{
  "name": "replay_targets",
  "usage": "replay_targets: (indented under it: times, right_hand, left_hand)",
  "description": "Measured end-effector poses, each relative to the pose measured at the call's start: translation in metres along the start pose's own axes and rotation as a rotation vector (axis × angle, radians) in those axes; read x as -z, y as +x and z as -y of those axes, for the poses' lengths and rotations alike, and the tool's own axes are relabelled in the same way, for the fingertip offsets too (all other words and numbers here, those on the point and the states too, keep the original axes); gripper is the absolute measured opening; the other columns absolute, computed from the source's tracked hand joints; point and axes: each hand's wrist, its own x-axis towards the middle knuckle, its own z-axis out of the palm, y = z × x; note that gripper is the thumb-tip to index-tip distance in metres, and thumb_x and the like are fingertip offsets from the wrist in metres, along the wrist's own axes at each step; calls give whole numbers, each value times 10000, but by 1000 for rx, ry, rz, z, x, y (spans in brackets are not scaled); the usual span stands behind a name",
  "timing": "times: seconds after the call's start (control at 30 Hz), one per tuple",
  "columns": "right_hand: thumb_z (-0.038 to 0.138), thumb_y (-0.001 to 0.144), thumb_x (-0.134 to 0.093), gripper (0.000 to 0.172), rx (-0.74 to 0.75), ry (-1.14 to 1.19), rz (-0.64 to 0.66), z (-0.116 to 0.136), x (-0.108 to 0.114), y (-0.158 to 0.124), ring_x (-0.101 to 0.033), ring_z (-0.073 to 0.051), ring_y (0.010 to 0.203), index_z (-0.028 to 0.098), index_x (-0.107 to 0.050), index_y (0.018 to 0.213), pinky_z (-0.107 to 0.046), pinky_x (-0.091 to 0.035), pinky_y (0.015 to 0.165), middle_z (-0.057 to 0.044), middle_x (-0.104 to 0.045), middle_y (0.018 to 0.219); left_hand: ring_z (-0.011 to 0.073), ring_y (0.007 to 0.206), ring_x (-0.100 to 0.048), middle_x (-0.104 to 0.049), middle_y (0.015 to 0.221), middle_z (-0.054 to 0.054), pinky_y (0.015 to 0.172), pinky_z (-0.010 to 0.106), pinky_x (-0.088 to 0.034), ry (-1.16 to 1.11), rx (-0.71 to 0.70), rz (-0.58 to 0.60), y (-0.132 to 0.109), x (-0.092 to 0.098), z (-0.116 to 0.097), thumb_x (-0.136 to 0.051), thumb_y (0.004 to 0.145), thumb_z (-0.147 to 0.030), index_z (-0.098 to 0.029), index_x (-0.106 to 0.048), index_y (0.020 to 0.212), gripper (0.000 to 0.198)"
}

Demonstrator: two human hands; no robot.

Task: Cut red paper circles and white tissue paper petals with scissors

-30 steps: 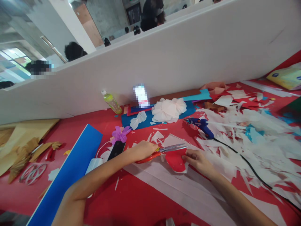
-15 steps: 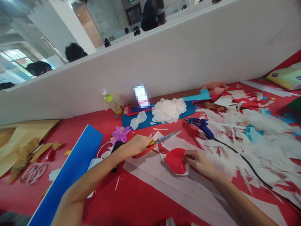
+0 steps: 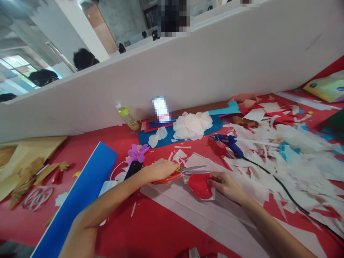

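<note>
My left hand (image 3: 160, 170) is closed round the red handles of a pair of scissors (image 3: 182, 172). Its steel blades point right and lie across the top edge of a rounded red paper piece (image 3: 199, 186). My right hand (image 3: 224, 182) pinches that red piece at its right side and holds it just above a long white paper sheet (image 3: 204, 211) on the red tabletop (image 3: 150, 233).
A blue glue gun (image 3: 230, 143) with a black cable lies beyond my right hand among white paper scraps (image 3: 290, 150). A white paper flower (image 3: 192, 125), a purple flower (image 3: 137, 153), a black phone (image 3: 133, 169), a green bottle (image 3: 127, 116) and a blue board (image 3: 80, 197) sit around. A white partition (image 3: 188, 71) closes the back.
Half a second ago the scissors were lifted and angled up away from the red piece. Now they have come back down with the blades over its top edge.
</note>
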Motion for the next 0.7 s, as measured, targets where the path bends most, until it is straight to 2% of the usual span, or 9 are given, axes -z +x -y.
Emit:
replay_targets:
  times: [0.17, 0.3, 0.53, 0.7]
  right_hand:
    - [308, 713, -474, 192, -2, -9, -4, -2, 0, -1, -500, -146, 552, 200, -496, 556, -253, -372, 523, 12, -543, 560]
    - [291, 720, -467, 174, 4, -40, 5, -5, 1, 0, -497, -143, 567, 194, -522, 587, -253, -364, 532, 6, -568, 600]
    - [299, 733, -456, 190, 19, -82, 12, -13, 2, 1, -446, -124, 550, 191, -476, 577, -249, -343, 535, 19, -505, 577]
    - [284, 733, -458, 173, 11, -45, 19, -14, 1, 2, -468, -131, 552, 192, -506, 595, -252, -357, 541, 19, -531, 581]
  left_hand:
    - [199, 790, -626, -660, 885, 48, 614, 249, -403, 1, -25, 6, 2, 1, -1, -430, 873, -191, -184, -559, 890, 130]
    - [175, 735, -619, -660, 855, 45, 584, 233, -380, 9, -40, -12, 3, 0, 0, -430, 869, -177, -178, -561, 852, 132]
    - [163, 649, -597, -647, 765, 27, 535, 230, -332, 37, -54, -41, 6, -5, 4, -444, 859, -173, -182, -557, 808, 124]
    - [165, 621, -585, -640, 736, 29, 522, 233, -313, 33, -56, -38, 6, -7, 6, -455, 851, -172, -186, -565, 813, 118]
